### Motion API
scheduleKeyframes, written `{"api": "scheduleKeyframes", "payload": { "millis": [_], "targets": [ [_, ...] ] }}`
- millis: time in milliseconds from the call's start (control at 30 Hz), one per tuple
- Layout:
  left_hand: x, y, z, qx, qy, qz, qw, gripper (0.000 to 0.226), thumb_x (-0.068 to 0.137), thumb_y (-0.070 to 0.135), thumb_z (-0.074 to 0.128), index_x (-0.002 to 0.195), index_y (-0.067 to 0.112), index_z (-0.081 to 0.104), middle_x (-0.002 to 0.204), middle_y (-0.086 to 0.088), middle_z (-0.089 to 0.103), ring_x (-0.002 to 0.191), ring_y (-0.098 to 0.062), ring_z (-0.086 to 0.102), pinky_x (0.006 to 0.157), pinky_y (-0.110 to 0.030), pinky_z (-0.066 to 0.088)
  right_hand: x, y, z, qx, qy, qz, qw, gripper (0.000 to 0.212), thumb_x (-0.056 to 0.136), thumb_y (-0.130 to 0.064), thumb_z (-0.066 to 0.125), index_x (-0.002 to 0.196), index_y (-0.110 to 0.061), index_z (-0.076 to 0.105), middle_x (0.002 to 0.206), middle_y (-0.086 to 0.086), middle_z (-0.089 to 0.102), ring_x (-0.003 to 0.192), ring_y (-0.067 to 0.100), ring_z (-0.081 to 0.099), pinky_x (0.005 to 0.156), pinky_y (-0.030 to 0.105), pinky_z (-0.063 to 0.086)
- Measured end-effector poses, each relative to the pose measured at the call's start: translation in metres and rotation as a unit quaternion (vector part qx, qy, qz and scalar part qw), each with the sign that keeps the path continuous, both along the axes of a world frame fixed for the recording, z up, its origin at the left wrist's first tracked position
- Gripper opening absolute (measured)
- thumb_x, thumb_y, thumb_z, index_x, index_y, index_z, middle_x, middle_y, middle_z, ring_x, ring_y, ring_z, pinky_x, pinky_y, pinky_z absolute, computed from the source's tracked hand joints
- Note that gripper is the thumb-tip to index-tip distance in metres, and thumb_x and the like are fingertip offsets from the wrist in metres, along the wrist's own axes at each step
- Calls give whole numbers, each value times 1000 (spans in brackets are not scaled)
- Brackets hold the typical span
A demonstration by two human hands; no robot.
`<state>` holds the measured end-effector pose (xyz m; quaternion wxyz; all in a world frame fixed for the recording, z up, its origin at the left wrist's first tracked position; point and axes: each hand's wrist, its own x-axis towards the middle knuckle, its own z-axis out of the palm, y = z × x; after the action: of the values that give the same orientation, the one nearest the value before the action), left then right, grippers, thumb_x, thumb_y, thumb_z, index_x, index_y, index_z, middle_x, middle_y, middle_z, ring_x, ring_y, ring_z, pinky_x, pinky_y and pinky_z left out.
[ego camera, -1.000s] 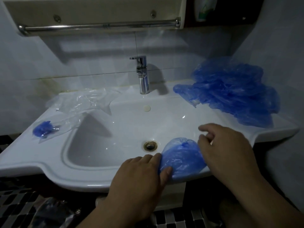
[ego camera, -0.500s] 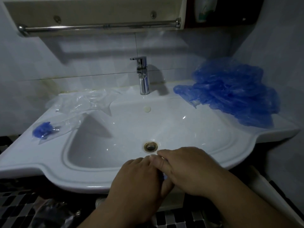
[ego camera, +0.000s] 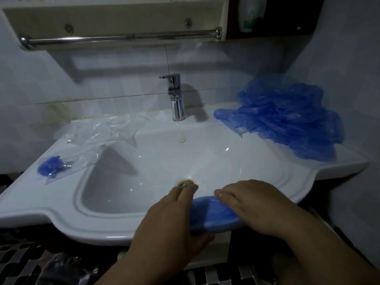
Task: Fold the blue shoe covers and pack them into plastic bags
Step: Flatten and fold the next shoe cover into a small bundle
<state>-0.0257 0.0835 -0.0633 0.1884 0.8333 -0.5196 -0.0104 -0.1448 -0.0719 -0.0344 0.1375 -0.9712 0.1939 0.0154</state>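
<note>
A folded blue shoe cover [ego camera: 213, 214] lies on the front rim of the white sink [ego camera: 67, 214]. My left hand [ego camera: 170, 221] grips its left end, thumb under the rim edge. My right hand [ego camera: 255, 204] presses flat on its right part, fingers pointing left. A heap of loose blue shoe covers [ego camera: 287, 118] sits on the sink's back right corner. Clear plastic bags [ego camera: 98, 130] lie on the back left ledge. One bag [ego camera: 53, 168] at the left edge holds a folded blue cover.
A chrome faucet [ego camera: 174, 97] stands at the back centre, the drain [ego camera: 186, 182] just beyond my left fingers. A towel bar [ego camera: 123, 39] runs above under a cabinet. Tiled walls close in behind and on the right. Dark mosaic floor shows below.
The cover was spread between my hands, then both hands met over it. Now it shows as a narrower folded strip, with my right hand drawn back right over it.
</note>
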Motion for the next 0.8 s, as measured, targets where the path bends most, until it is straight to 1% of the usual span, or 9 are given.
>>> {"api": "scheduleKeyframes", "payload": {
  "millis": [100,167,267,300,367,467,633,700,800],
  "targets": [
    [4,2,-2,-36,-45,-16,998,92,60,64,77,137,46,30,140,23,33,118,-5,48,95,-16,31,-3,3,-1,91,-67,-29,993,40,99,-57,29,79,-37,58,82,-11,64,77,2,58,73,19,42],
    [4,5,-1,-45,-91,-42,994,86,48,62,80,124,43,45,129,16,49,103,-10,59,87,-19,37,-7,2,-1,124,-104,-20,987,44,97,-59,31,72,-33,56,77,-7,65,74,4,60,71,25,46],
    [-1,9,1,-55,-139,-75,986,67,42,56,85,103,41,60,113,11,62,91,-9,64,75,-22,50,-15,-5,-4,149,-109,-16,983,60,83,-76,33,109,-33,65,111,-14,69,99,-1,61,93,31,49],
    [-2,10,2,-57,-143,-87,984,59,44,53,86,97,41,64,109,12,63,89,-9,65,73,-23,51,-18,-7,-5,156,-114,-19,981,70,75,-82,34,126,-40,58,127,-22,61,112,-7,55,103,27,44],
    [-1,11,1,-62,-135,-102,984,44,50,48,82,91,40,69,104,13,64,85,-9,65,68,-24,52,-23,-8,-2,144,-145,8,979,80,67,-87,45,137,-49,45,139,-36,41,125,-17,38,110,17,33],
    [0,12,3,-85,-99,-99,986,27,61,41,72,87,38,74,94,13,64,76,-9,64,61,-22,50,-31,-9,9,87,-175,56,979,76,59,-78,63,129,-50,49,127,-38,39,122,-16,39,97,7,34],
    [-1,12,10,-82,-55,-70,993,22,62,33,67,82,35,76,82,18,58,68,-4,57,59,-2,24,-34,-9,12,75,-136,86,984,62,56,-59,76,115,-44,63,111,-28,51,110,-6,49,90,10,40],
    [0,13,12,-79,-25,-63,995,16,68,36,63,81,33,73,82,18,56,68,0,55,55,-3,26,-32,-14,4,72,-126,74,987,57,61,-42,82,115,-43,64,109,-29,54,108,-8,49,92,11,40],
    [6,16,16,-61,24,-62,996,25,74,49,53,88,35,67,83,19,57,72,-2,58,60,-16,43,-31,-21,-2,96,-160,27,982,42,67,-26,81,103,-45,69,101,-29,61,99,-7,57,87,16,44]
  ]
}}
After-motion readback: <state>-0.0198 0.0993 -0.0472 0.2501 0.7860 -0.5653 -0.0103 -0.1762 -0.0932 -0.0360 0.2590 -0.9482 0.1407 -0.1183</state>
